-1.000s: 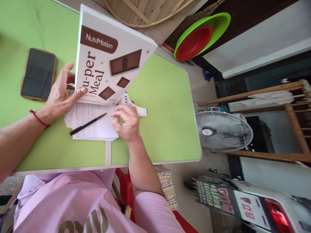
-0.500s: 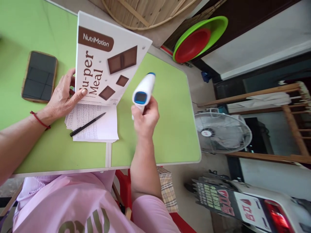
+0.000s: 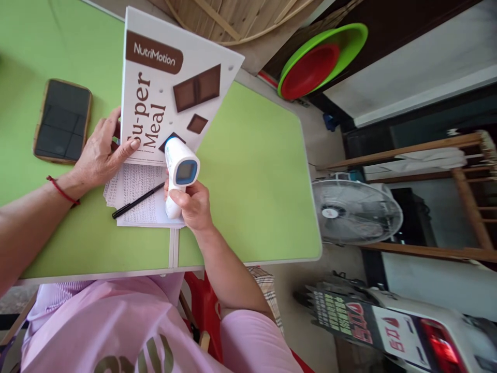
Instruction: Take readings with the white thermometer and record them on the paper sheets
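My left hand grips the lower left edge of a white box printed "NutriMotion" with chocolate pieces, its thumb on the printed front; the other fingers are partly hidden behind. The box is tilted up over the table. In my right hand is a white and blue infrared thermometer, held by its handle. Its head overlaps the box's lower right part in view; whether they touch I cannot tell. Beneath lie handwritten paper sheets with a black pen across them, partly covered by the thermometer and my right hand.
A smartphone in a brown-edged case lies left of my left hand on the green table. Beyond the table's right edge stands a fan. Green and red basins are at the back right, a vehicle at lower right.
My right hand has moved left with the thermometer, from over the bare table to in front of the box's lower part. The box has shifted slightly up in view; my left hand keeps its hold.
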`<state>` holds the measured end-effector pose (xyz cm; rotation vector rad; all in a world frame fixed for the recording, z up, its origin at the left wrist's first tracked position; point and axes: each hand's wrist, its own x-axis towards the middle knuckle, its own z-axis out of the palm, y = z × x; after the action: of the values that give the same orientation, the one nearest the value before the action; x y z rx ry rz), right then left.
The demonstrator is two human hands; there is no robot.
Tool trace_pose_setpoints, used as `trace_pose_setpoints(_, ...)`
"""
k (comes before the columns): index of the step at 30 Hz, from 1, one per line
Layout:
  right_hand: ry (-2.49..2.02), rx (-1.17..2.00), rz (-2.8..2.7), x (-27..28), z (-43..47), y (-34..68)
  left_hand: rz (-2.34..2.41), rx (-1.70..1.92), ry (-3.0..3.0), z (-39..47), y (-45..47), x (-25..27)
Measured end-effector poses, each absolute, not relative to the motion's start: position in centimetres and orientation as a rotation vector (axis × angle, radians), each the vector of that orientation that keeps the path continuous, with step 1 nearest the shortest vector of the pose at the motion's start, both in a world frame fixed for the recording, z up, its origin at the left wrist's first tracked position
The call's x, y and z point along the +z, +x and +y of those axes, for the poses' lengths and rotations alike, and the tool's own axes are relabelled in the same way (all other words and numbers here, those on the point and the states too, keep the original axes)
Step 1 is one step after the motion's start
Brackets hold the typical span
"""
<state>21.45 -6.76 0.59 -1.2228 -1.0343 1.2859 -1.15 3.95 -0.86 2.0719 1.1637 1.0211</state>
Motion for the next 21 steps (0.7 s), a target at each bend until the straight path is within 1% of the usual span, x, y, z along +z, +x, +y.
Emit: trace_pose_setpoints(21, -1.314, 1.185, -1.130, 0.44, -7.04, 21.10, 1.221, 0.887, 2.036, 3.83, -1.16, -0.21)
